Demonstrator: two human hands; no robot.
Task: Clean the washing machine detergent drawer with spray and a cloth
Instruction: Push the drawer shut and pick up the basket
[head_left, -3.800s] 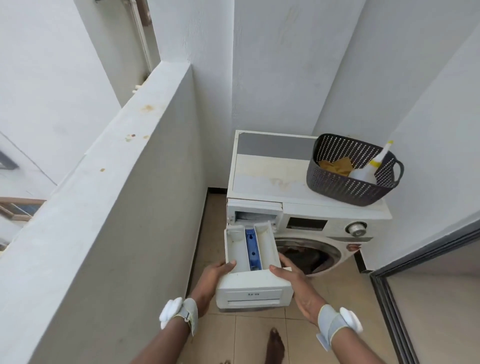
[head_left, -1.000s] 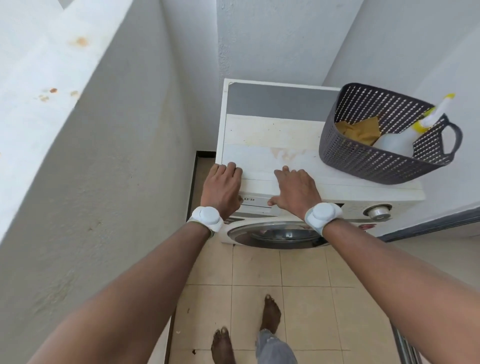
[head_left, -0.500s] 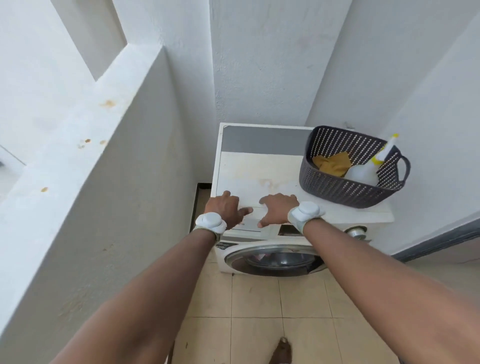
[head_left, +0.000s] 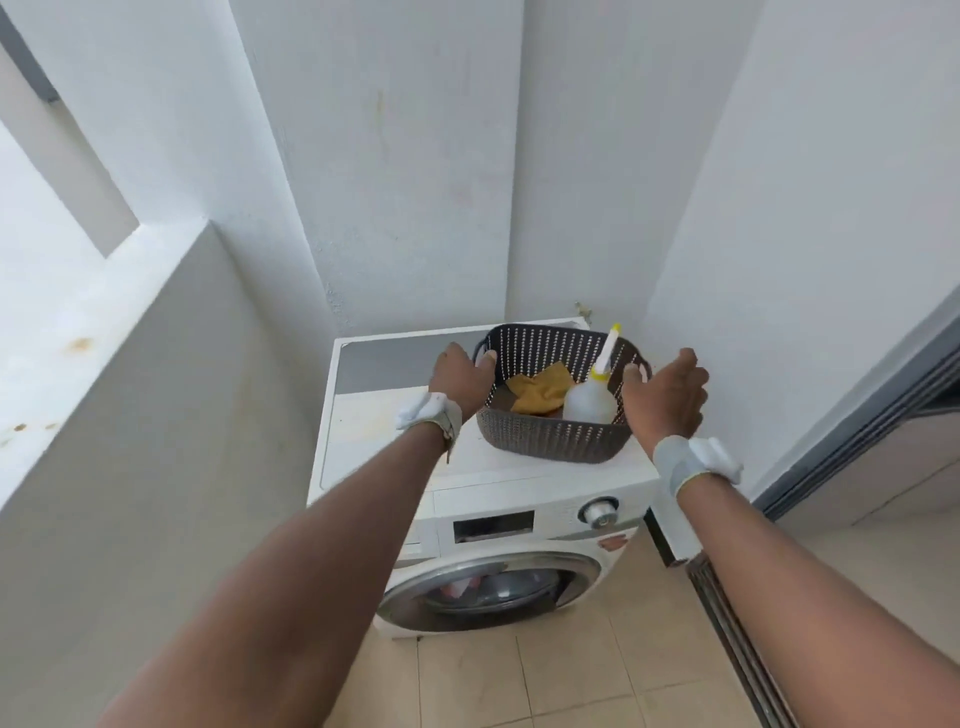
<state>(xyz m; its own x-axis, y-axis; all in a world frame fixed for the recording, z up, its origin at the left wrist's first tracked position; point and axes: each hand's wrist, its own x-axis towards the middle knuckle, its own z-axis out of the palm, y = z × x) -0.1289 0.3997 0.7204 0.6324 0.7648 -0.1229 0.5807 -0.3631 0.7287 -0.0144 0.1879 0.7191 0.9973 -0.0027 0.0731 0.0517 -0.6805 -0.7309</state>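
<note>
A person's two bare arms reach forward over a white front-loading washing machine (head_left: 483, 514) that stands in a narrow white-walled corner on a beige tiled floor (head_left: 561, 680). On the machine's top, toward its 2 o'clock corner, sits a dark perforated plastic basket (head_left: 550, 436). The left hand (head_left: 460, 379) is at the basket's 9 o'clock side, its thumb hooked over the rim by the handle there; its fingers are on the far side of the hand and how far they curl cannot be told. The right hand (head_left: 667, 389) is at the basket's 3 o'clock side, its thumb resting at the handle and its fingers loosely curved and spread away from the basket wall, closed on nothing that can be seen. Each wrist wears a white band with a rounded white unit. Inside the basket, a crumpled mustard-yellow cloth (head_left: 540, 389) lies at about 9 o'clock, and a clear spray bottle (head_left: 589, 400) with a yellow and white nozzle stands beside it at about 3 o'clock, its nozzle leaning toward 1 o'clock. The detergent drawer (head_left: 415, 535) is at the 10 o'clock corner of the machine's front panel, pushed in flush and partly hidden behind the left forearm. A round silver dial (head_left: 597, 512) sits at the panel's 2 o'clock end, above the round glass door (head_left: 493, 592).
</note>
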